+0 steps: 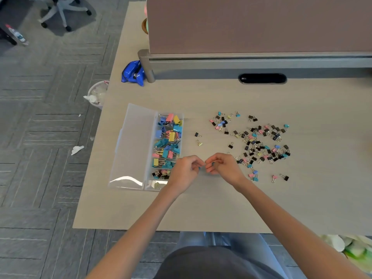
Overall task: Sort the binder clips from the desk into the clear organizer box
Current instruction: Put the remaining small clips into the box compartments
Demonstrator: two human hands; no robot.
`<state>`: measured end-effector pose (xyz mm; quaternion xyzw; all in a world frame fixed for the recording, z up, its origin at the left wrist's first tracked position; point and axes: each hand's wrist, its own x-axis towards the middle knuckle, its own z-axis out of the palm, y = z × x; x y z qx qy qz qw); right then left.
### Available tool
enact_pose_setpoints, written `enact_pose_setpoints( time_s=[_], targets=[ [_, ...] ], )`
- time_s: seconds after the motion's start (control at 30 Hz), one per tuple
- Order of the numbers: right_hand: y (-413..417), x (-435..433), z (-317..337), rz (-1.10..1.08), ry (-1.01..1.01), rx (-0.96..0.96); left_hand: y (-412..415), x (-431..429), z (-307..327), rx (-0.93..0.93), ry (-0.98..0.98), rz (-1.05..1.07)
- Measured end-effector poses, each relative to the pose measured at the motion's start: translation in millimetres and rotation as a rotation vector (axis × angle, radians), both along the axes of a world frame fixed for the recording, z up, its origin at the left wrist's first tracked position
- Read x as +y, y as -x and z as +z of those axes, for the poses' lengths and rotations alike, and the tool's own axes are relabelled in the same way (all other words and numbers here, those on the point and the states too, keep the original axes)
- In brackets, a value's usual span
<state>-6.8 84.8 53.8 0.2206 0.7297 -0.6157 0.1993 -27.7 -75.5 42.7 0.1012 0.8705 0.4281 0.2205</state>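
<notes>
Left hand point(185, 172): low centre of the frame, just right of the box, fingers curled in; a speck of teal shows at its fingertips, so it's pinching one teal clip point(199, 168).
Right hand point(223, 166): right alongside, thumb and forefinger curled into a ring, tips meeting the left hand's tips; whether it grips anything I can't tell, too small.
Hands counted: two, both bare, forearms coming up from the bottom edge.
Organizer box point(150, 187): one, clear plastic, on the desk point(201, 208) at centre left, standing open.
Lid point(134, 146): one, folded flat to the box's left.
Large clips point(169, 137): piled in the box's upper compartments, blue, teal, pink and yellow; far too tangled to count.
Small black clips point(161, 174): a cluster in a lower compartment, partly behind the left hand.
Loose heap point(259, 146): centre right of the frame, dozens of small clips, mostly black with pink, blue, teal and yellow mixed in; no clean count possible.
Strays between box and heap: two, one black clip point(198, 134) and just below it one yellow clip point(199, 143).
Outliers at the heap's lower right: two, a pink clip point(273, 178) beside a black one point(284, 177).
Partition panel point(261, 25): one, across the top right.
Blue bag point(133, 73): one, crumpled against the partition's post.
Waste bin point(98, 93): one, on the floor at the desk's left edge.
Office chair point(62, 9): one, upper left corner.
</notes>
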Motion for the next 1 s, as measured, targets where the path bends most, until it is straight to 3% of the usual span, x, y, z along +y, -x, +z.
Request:
enact_pose_setpoints(
  time_s=[0.1, 0.4, 0.57, 0.73, 0.87, 1.0],
  targets=[
    [-1.6, 22.8, -5.6, -0.004, -0.055, 0.0, -1.0, 21.6, -6.1, 0.047, 0.029, 0.022],
    [-8.8, 86.4, -34.9, 0.075, -0.277, -0.016, -1.9, 64.4, -52.6, 0.375, 0.373, 0.029],
    [-11.0, 102.4, -43.1, 0.13, -0.338, 0.039, 15.1, 70.5, -83.1, 0.396, 0.56, -0.06],
    [-13.0, 122.4, -54.1, 0.182, -0.413, 0.128, 44.4, 78.6, -102.1, 0.34, 0.68, 0.036],
    [-7.4, 137.2, -59.9, 0.182, -0.426, 0.186, 56.2, 95.3, -105.3, 0.304, 0.663, 0.063],
    [-1.3, 146.4, -61.9, 0.181, -0.404, 0.201, 39.0, 112.7, -100.2, 0.36, 0.605, -0.089]
  ],
)
